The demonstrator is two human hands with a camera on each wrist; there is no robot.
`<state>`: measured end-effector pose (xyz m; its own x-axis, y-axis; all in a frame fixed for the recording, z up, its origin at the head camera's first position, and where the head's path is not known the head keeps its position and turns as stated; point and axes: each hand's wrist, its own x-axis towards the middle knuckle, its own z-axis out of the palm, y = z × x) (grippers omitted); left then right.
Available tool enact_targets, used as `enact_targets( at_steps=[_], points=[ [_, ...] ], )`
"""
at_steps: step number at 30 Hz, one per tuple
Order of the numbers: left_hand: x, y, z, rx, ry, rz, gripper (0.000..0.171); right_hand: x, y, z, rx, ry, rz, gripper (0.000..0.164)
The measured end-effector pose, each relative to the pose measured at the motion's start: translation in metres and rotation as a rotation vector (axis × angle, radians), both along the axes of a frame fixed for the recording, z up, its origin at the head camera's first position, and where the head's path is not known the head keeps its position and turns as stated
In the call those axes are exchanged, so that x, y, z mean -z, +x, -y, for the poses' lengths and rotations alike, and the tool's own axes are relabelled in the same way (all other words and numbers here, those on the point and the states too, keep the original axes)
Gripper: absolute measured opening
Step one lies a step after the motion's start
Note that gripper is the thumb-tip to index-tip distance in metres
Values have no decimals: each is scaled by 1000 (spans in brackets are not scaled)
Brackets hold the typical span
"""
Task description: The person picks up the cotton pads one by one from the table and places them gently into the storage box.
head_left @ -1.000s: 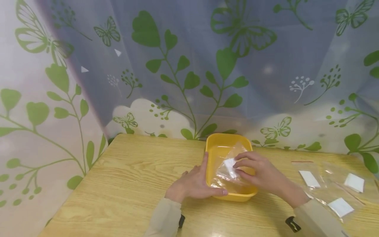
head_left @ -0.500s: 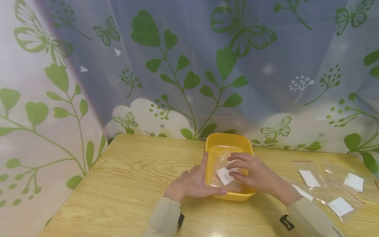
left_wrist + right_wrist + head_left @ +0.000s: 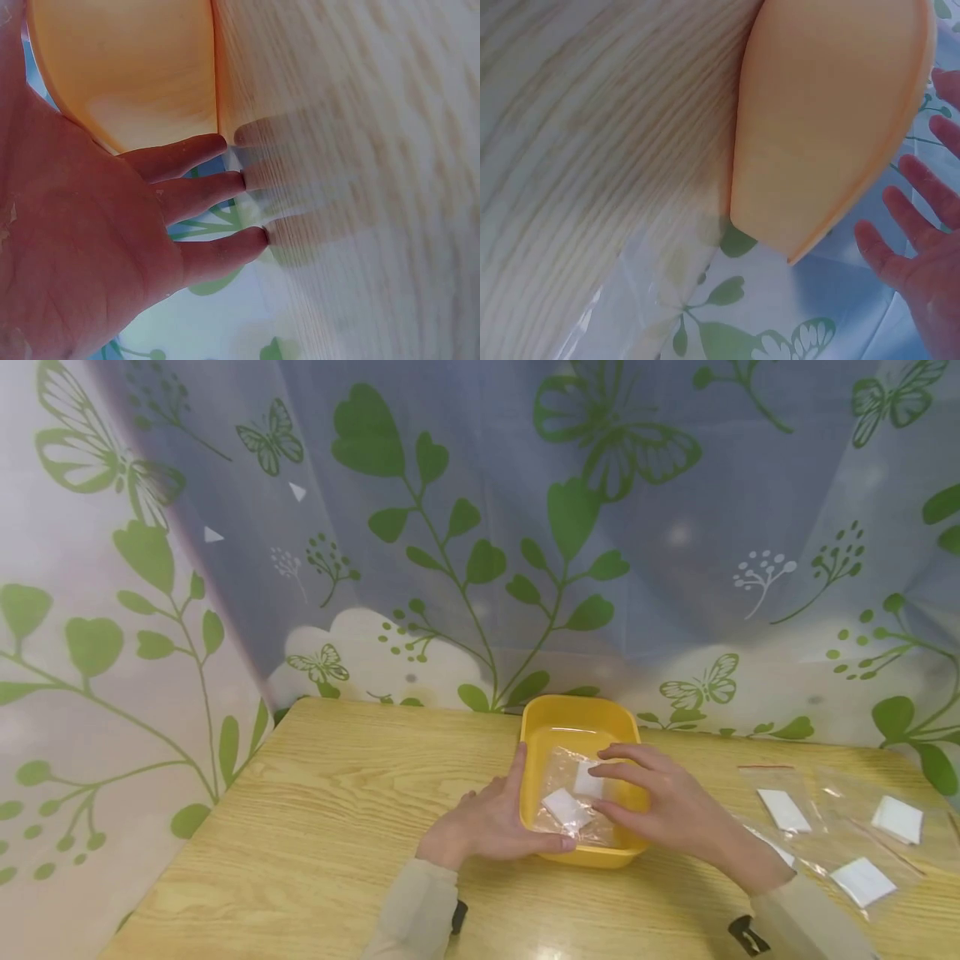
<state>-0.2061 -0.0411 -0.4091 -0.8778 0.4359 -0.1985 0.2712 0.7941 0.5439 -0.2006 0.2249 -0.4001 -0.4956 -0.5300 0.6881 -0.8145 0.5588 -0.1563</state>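
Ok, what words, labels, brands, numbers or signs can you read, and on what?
No text can be read.
The yellow tray, white pieces and backdrop show no visible lettering; the backdrop carries plant and butterfly pictures.
Any fine print on the clear bags would be too small to read.

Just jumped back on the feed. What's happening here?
A person has the left hand against the yellow tub, thumb at its near rim. The right hand is over the tub, fingers apart; whether they touch anything inside is unclear. At least two white pieces in clear bags lie in the tub. More bagged pieces lie on the table to the right, one partly hidden by the right arm.
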Motion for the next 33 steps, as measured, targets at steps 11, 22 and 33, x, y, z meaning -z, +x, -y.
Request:
enact_targets(
  at_steps=[11, 22, 33],
  points=[
    [0, 1, -1, -2, 32, 10, 135, -6, 21, -22, 174, 34, 40, 57],
    [0, 0, -1, 6, 29, 0, 135, -5, 27, -45, 274, 18, 57, 64],
    [0, 0, 0, -3, 22, 7, 136, -1, 33, -70, 327, 13, 73, 70]
  ],
)
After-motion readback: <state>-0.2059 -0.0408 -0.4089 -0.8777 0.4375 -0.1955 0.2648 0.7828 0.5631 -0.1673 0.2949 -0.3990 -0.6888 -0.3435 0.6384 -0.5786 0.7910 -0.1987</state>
